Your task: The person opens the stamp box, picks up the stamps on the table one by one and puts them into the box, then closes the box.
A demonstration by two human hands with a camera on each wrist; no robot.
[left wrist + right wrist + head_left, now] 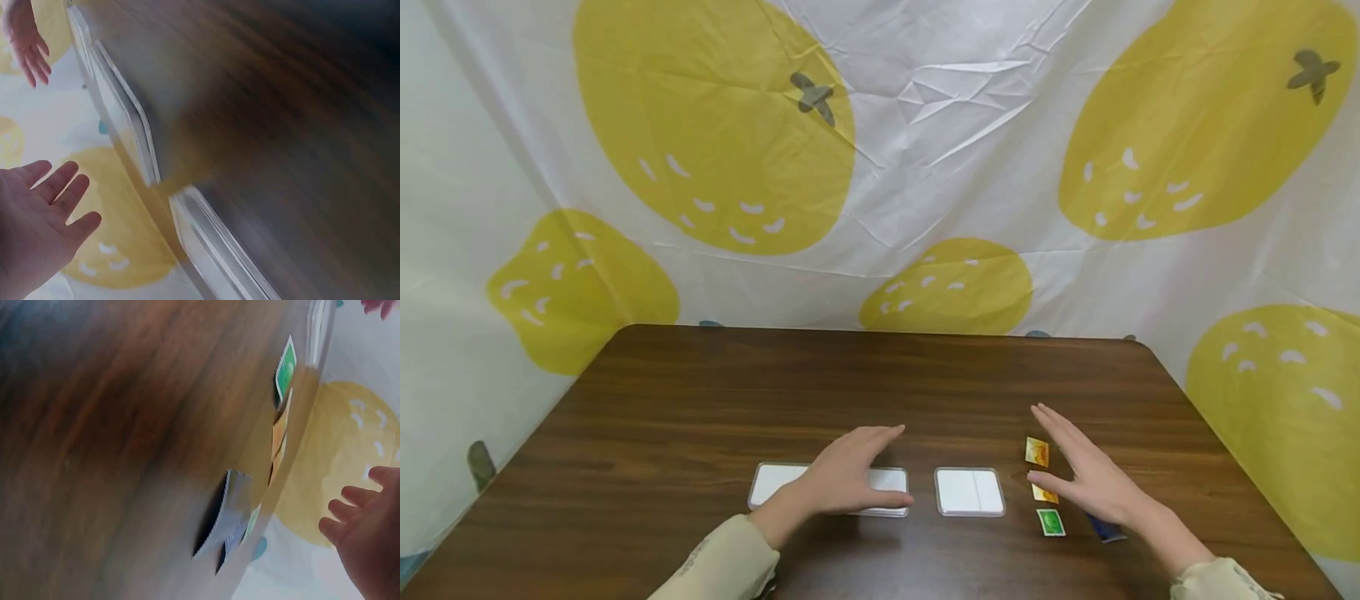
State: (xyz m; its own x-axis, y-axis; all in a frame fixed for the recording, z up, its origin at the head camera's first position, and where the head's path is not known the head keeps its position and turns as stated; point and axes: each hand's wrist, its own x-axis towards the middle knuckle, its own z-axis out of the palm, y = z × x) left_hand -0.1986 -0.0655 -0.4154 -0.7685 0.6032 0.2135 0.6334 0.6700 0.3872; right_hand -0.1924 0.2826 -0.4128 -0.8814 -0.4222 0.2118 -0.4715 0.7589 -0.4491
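Note:
My left hand hovers with spread fingers over flat white cases with clear rims in the head view, hiding their middle. In the left wrist view the same hand has loose fingers and holds nothing. Another white case, with a line down its face, lies between the hands. My right hand is raised, fingers straight and thumb apart, over small serrated-edge packets: an orange-yellow packet, a second orange one partly behind the thumb, a green packet and a dark blue one.
The brown wood-grain table has rounded far corners. Behind it hangs a white cloth printed with yellow lemons. Seen from the right wrist, dark packets and a pale green one lie beyond the orange ones.

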